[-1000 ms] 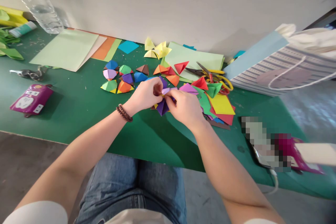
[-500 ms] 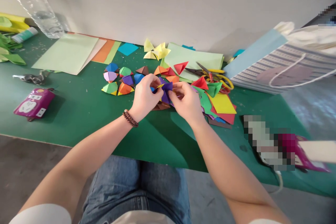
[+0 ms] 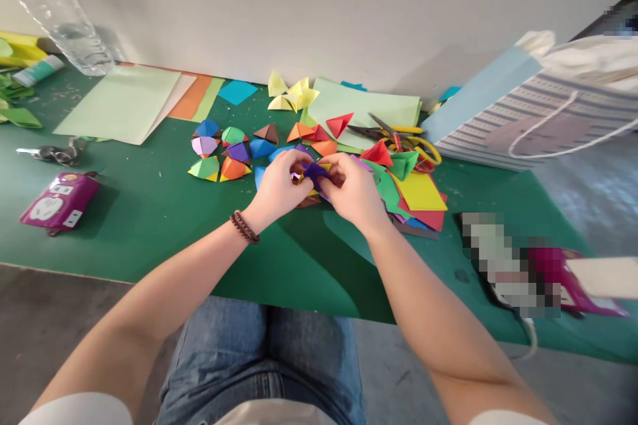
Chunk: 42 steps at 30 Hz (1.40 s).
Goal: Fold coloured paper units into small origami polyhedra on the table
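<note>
Between my two hands is a small folded paper piece [image 3: 316, 172], purple with yellow edges. My left hand [image 3: 285, 180] pinches its left side with thumb and fingers, and my right hand [image 3: 353, 191] grips the right side the same way. The fingers hide part of it. Folded two-coloured paper pieces lie just left of my left hand, among them an orange one [image 3: 236, 169], a green one [image 3: 204, 168] and a purple one [image 3: 237, 152]. Red folded cones [image 3: 339, 125] and a green cone [image 3: 403, 164] lie beyond and beside my right hand.
Scissors [image 3: 419, 146] lie right of the hands near yellow paper [image 3: 423, 199]. A striped paper bag [image 3: 528, 106] stands at the right, a water bottle [image 3: 80, 46] at the back left. Purple packet [image 3: 60, 201], keys [image 3: 54, 154] and phone [image 3: 498, 265] rest on the green table [image 3: 164, 232].
The purple paper piece has turned between my fingers, showing more yellow at its right edge. My hands are slightly closer together. The whole view has shifted a little.
</note>
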Tool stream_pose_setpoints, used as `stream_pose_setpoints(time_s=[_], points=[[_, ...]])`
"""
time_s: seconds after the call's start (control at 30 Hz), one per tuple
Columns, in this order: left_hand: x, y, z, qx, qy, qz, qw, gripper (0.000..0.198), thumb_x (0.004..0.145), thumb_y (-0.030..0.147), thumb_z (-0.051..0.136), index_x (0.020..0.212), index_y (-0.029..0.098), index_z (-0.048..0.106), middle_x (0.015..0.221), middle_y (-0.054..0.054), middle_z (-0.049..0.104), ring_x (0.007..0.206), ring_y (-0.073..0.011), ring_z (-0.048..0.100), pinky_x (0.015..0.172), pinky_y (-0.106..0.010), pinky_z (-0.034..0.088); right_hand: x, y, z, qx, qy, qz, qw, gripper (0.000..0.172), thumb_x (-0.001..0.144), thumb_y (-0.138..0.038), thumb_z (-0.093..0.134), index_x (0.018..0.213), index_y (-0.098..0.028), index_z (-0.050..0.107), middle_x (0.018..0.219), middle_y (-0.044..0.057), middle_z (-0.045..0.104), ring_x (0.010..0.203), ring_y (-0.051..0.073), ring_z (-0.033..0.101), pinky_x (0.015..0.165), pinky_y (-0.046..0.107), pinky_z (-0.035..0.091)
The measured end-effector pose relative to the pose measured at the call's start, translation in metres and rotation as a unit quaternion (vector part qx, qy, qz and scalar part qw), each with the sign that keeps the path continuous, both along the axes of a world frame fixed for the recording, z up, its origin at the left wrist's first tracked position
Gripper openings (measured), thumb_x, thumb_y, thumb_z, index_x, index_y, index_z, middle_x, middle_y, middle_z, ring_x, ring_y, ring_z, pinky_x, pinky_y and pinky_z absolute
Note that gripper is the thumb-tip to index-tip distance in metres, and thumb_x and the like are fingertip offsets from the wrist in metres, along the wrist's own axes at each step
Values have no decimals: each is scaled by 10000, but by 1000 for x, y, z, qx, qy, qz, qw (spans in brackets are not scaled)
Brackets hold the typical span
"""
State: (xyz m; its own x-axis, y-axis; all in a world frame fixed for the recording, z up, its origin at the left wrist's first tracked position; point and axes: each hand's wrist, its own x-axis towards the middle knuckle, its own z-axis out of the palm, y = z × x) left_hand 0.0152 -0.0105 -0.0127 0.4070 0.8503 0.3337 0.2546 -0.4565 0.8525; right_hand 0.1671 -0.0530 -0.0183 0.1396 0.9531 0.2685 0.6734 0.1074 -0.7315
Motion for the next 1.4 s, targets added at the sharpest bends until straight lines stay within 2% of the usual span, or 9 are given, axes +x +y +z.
stream_pose_setpoints(time_s=[0.17,0.3,0.4,0.53,0.7,0.9,1.07,1.3,1.4], points=[[-3,3,0,-10,34,-11,999,83,784,210,632,852,168,610,871,-36,668,787,-155,618,707,-277,508,0,-4,7,-37,-45,40,998,250,778,-188,563,1027,-215,570,728,-1,629,665,181,608,594,298,455],[-3,3,2,-9,61,-4,998,52,816,172,594,854,179,628,871,-23,690,774,-146,624,712,-264,504,0,-4,9,-49,-23,32,998,221,781,-228,588,1000,-220,567,754,8,666,686,193,634,617,317,481],[-2,1,4,0,46,18,999,77,813,129,578,850,181,621,881,-24,691,782,-146,626,718,-266,506,-1,-3,9,-21,11,27,999,137,801,-291,597,918,-222,585,808,31,684,733,201,652,659,338,518],[0,-1,4,4,25,30,999,77,795,112,586,832,180,588,846,-20,672,781,-145,622,689,-255,499,-1,-2,8,7,27,27,999,79,807,-266,590,867,-215,597,817,39,684,750,196,657,679,338,539],[1,-3,5,-6,14,29,999,106,772,78,574,799,174,541,818,-12,648,745,-120,599,696,-239,489,-3,-2,7,11,38,30,999,97,804,-230,590,893,-208,620,820,35,697,752,193,668,695,341,550],[0,-3,5,-3,2,1,1000,96,776,83,555,811,171,538,825,-19,647,760,-125,600,717,-253,491,-3,-4,9,18,3,40,999,99,802,-202,582,892,-217,620,825,31,703,745,193,670,693,334,539],[0,-1,7,1,-3,8,1000,90,777,81,552,806,167,548,832,-21,650,765,-128,601,708,-252,489,-5,-6,10,52,24,39,998,190,802,-177,589,987,-223,582,795,8,667,732,176,658,655,307,525],[2,1,5,-35,-35,10,999,75,778,88,559,783,162,564,796,-15,641,727,-123,589,684,-249,480,-5,-3,8,115,0,31,993,59,810,-183,589,844,-231,599,825,12,661,755,174,632,603,288,502],[2,2,5,-51,-44,1,998,62,781,93,562,784,154,573,801,-19,638,730,-122,589,683,-250,479,-4,-3,6,141,-23,32,989,64,826,-181,580,817,-235,613,820,12,647,767,177,623,626,301,503]])
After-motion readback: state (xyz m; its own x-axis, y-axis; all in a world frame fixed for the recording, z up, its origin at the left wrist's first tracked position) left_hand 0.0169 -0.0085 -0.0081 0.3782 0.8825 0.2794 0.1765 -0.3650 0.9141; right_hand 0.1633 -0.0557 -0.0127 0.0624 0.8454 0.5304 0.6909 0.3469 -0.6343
